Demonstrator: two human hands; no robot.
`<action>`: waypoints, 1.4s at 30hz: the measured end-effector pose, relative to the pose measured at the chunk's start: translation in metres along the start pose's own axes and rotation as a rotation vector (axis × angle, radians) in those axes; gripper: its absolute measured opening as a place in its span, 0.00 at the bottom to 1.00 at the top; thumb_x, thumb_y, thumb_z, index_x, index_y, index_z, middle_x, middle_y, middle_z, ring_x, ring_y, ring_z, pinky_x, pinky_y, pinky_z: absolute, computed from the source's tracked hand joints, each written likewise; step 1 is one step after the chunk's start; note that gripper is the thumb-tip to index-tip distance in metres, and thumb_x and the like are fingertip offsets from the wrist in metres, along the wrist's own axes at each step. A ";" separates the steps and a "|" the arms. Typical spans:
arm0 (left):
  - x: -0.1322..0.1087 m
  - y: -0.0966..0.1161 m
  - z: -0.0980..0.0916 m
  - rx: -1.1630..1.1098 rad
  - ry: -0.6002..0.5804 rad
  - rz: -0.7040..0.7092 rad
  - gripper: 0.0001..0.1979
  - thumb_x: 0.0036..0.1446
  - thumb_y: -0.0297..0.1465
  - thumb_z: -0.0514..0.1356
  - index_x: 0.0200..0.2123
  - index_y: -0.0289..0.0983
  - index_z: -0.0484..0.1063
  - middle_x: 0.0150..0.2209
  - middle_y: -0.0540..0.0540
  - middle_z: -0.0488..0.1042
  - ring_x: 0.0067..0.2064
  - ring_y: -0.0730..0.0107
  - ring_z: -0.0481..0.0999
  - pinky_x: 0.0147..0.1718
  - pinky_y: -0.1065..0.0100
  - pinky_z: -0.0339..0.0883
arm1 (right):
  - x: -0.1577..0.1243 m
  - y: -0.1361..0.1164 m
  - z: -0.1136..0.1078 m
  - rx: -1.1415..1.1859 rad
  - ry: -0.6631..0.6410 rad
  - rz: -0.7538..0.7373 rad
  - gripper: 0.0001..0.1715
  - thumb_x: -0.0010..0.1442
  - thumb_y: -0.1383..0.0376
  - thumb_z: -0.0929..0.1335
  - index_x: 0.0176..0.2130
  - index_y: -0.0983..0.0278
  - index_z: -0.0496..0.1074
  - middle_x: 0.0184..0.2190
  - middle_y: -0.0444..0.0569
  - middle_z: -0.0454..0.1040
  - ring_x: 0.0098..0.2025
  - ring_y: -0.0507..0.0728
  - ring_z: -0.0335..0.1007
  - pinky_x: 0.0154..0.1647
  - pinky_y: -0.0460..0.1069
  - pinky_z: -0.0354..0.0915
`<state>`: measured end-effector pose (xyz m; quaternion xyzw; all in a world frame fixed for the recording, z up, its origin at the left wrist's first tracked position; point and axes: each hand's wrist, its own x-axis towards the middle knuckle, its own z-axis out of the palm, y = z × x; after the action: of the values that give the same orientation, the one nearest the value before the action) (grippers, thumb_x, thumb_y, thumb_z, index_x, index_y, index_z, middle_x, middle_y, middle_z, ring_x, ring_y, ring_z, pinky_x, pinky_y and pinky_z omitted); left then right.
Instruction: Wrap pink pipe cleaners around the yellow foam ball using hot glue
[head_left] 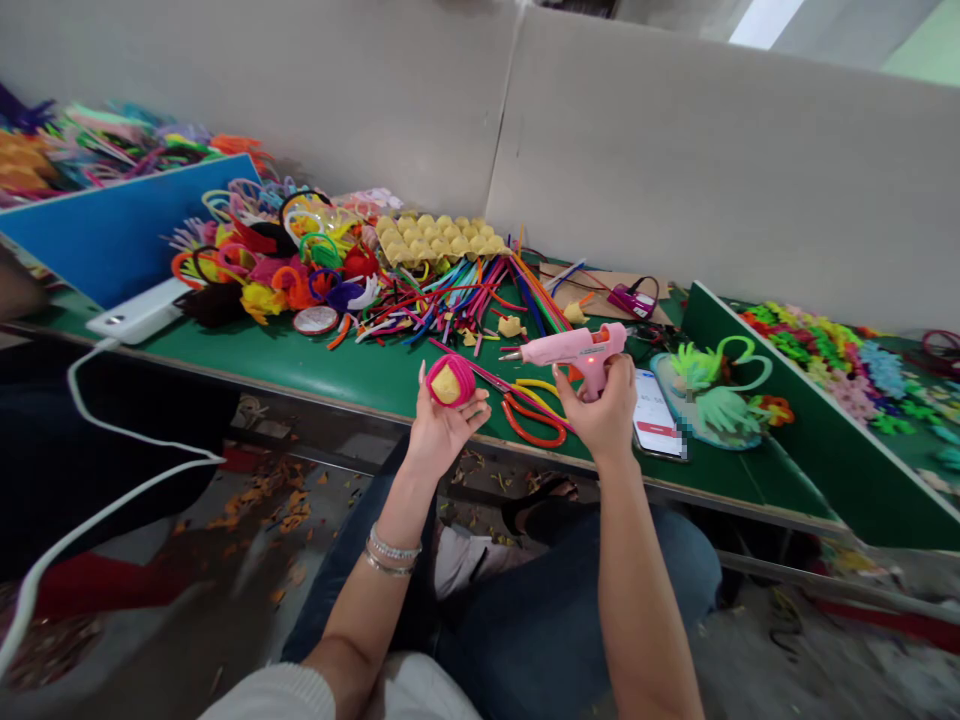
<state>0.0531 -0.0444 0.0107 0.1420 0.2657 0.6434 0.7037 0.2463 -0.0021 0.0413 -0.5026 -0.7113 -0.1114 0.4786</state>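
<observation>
Right hand (609,402): fingers curled round the grip of the glue gun (574,347), held above the green table (315,365). Gun's long axis runs left-right, slightly oblique; nozzle points left, its end a little nearer than the rear. Grip drops toward the near side. Small orange light on body.

Left hand (441,432): palm up, half open, ball (464,372) held between thumb and fingers. Ball pink, roundish, no clear long axis; yellow face turned up and near. Located at the table's near edge, left of the nozzle; close, not touching.

Scissors (510,388) between the hands, blades to far left, handles to near right. Phone (654,412) just right of right hand. Egg tray (442,238) farther back, coloured stems (466,285) before it.
</observation>
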 end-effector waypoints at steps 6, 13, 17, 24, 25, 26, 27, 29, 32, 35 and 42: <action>-0.001 -0.001 0.001 -0.055 -0.037 -0.014 0.25 0.55 0.50 0.51 0.45 0.37 0.69 0.31 0.45 0.77 0.30 0.73 0.75 0.38 0.67 0.70 | 0.000 0.002 0.001 -0.017 0.009 -0.030 0.19 0.52 0.57 0.68 0.37 0.62 0.57 0.29 0.46 0.61 0.28 0.54 0.63 0.22 0.49 0.64; -0.004 0.001 0.004 -0.023 -0.116 -0.086 0.23 0.55 0.48 0.53 0.48 0.41 0.68 0.47 0.44 0.72 0.42 0.71 0.73 0.41 0.69 0.67 | -0.001 0.003 0.001 -0.019 0.014 -0.024 0.19 0.52 0.56 0.68 0.37 0.62 0.58 0.29 0.47 0.62 0.29 0.55 0.64 0.24 0.50 0.65; 0.001 -0.004 0.001 -0.087 -0.017 -0.081 0.25 0.54 0.53 0.49 0.39 0.40 0.71 0.33 0.48 0.72 0.31 0.75 0.70 0.32 0.71 0.67 | -0.001 0.003 0.002 -0.043 0.034 -0.046 0.19 0.51 0.56 0.69 0.37 0.62 0.58 0.29 0.47 0.62 0.32 0.57 0.65 0.28 0.53 0.67; -0.001 -0.003 0.002 -0.175 -0.049 -0.119 0.19 0.58 0.44 0.51 0.42 0.35 0.71 0.34 0.46 0.73 0.32 0.76 0.72 0.35 0.73 0.69 | -0.001 0.003 0.001 -0.025 0.011 -0.025 0.19 0.52 0.56 0.68 0.37 0.62 0.57 0.29 0.47 0.62 0.30 0.56 0.65 0.24 0.51 0.66; -0.002 -0.003 0.002 -0.147 -0.063 -0.090 0.17 0.58 0.41 0.52 0.44 0.37 0.70 0.38 0.46 0.74 0.35 0.75 0.73 0.39 0.72 0.69 | -0.001 0.003 0.001 -0.025 0.009 -0.023 0.19 0.52 0.56 0.68 0.37 0.62 0.57 0.29 0.47 0.62 0.29 0.55 0.65 0.24 0.51 0.65; -0.003 -0.003 0.002 -0.112 -0.083 -0.058 0.15 0.58 0.38 0.53 0.46 0.38 0.69 0.41 0.47 0.75 0.39 0.74 0.74 0.43 0.71 0.68 | -0.001 0.003 0.001 -0.029 0.011 -0.023 0.19 0.52 0.56 0.68 0.37 0.62 0.57 0.29 0.47 0.61 0.29 0.55 0.64 0.24 0.51 0.65; -0.004 -0.003 0.001 -0.074 -0.106 -0.027 0.15 0.57 0.35 0.55 0.47 0.38 0.69 0.43 0.47 0.75 0.42 0.74 0.74 0.46 0.70 0.67 | -0.001 0.003 0.001 -0.034 0.013 -0.024 0.19 0.52 0.56 0.68 0.37 0.62 0.57 0.29 0.47 0.61 0.28 0.55 0.64 0.25 0.51 0.65; -0.004 -0.003 0.000 -0.021 -0.138 0.014 0.14 0.54 0.32 0.59 0.45 0.38 0.70 0.44 0.47 0.75 0.46 0.72 0.73 0.50 0.69 0.65 | -0.001 0.003 0.001 -0.043 0.015 -0.021 0.19 0.52 0.56 0.68 0.36 0.62 0.58 0.29 0.46 0.61 0.29 0.55 0.64 0.26 0.52 0.66; -0.004 -0.002 0.000 -0.029 -0.108 -0.005 0.15 0.52 0.38 0.60 0.41 0.35 0.72 0.40 0.45 0.76 0.44 0.69 0.75 0.48 0.68 0.66 | -0.001 0.003 0.001 -0.053 0.018 -0.023 0.19 0.52 0.55 0.68 0.37 0.62 0.58 0.29 0.47 0.62 0.31 0.57 0.65 0.27 0.52 0.66; -0.003 0.001 0.004 -0.034 -0.032 -0.084 0.23 0.53 0.49 0.54 0.35 0.34 0.73 0.30 0.45 0.75 0.31 0.72 0.75 0.37 0.69 0.69 | -0.001 0.002 0.001 -0.058 0.024 -0.038 0.19 0.52 0.55 0.68 0.37 0.63 0.58 0.29 0.47 0.62 0.33 0.57 0.66 0.27 0.52 0.66; 0.001 -0.002 0.007 0.010 -0.031 -0.107 0.24 0.55 0.49 0.51 0.32 0.34 0.72 0.26 0.46 0.73 0.23 0.77 0.67 0.27 0.73 0.65 | -0.002 0.001 0.001 -0.012 0.018 -0.017 0.20 0.51 0.56 0.68 0.37 0.63 0.59 0.28 0.46 0.62 0.29 0.55 0.64 0.25 0.50 0.65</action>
<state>0.0586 -0.0432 0.0153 0.1412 0.2650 0.6013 0.7405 0.2463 -0.0018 0.0391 -0.4983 -0.7106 -0.1243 0.4809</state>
